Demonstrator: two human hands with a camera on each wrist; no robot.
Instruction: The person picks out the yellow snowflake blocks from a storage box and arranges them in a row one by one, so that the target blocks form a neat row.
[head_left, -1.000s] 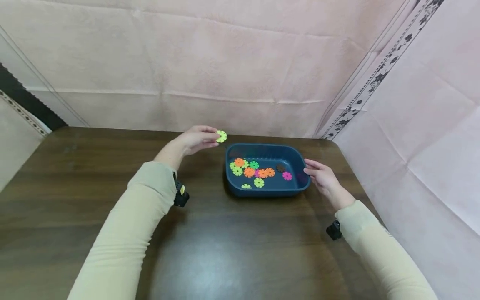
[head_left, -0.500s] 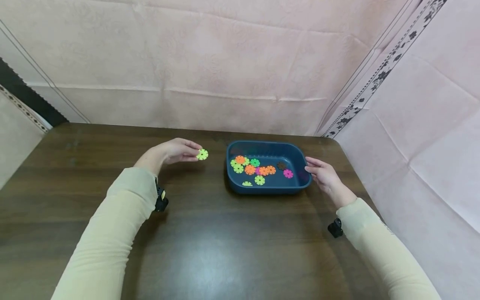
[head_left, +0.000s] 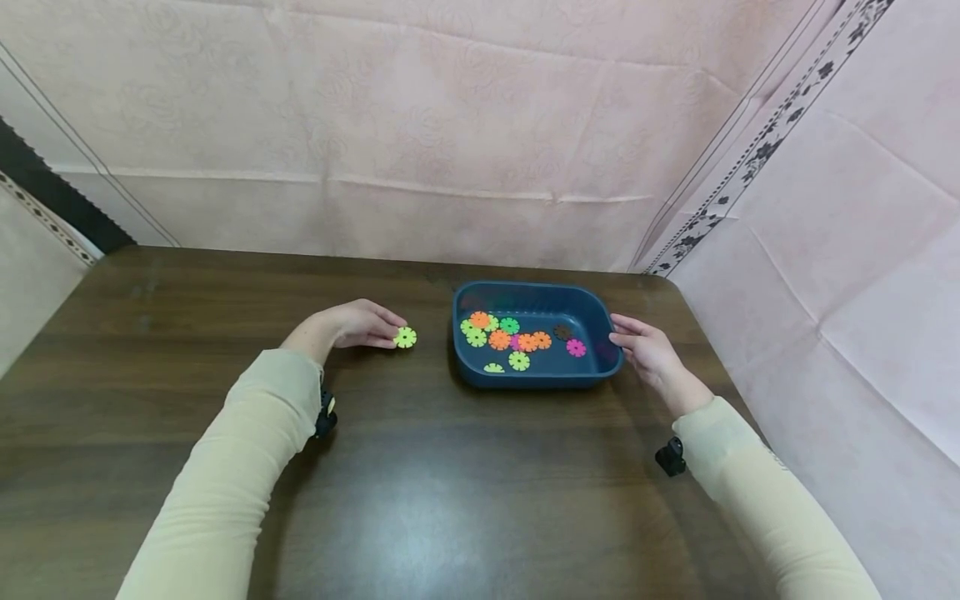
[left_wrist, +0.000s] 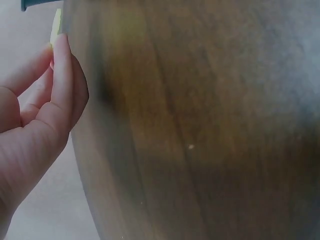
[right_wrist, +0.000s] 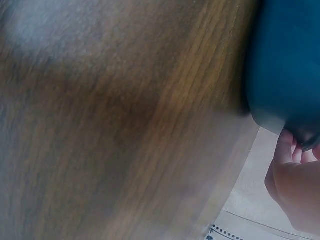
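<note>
Between the thumb and fingers of my left hand [head_left: 352, 323] is a yellow-green notched plastic disc [head_left: 406, 337], pinched low over the table left of the basin. Edge-on, the disc [left_wrist: 56, 25] shows as a thin strip at the fingertips in the left wrist view. My right hand [head_left: 651, 354] grips the right end of a dark blue plastic basin [head_left: 536, 382], thumb and fingers at its rim. Inside the basin lie several similar discs: orange ones [head_left: 499, 339], yellow-green ones [head_left: 519, 361], a green one [head_left: 509, 325], pink ones [head_left: 576, 347] and a dark brown one [head_left: 562, 332].
The brown wooden table [head_left: 420, 483] spreads in front and to the left. Behind it hangs a pale pink cloth [head_left: 450, 125], and another cloth [head_left: 862, 250] with a floral border closes the right side. Each wrist carries a small black camera [head_left: 671, 457].
My left hand has carried the disc from beside the basin's far left corner leftward and toward me, then down close to the table. The right hand stays on the basin.
</note>
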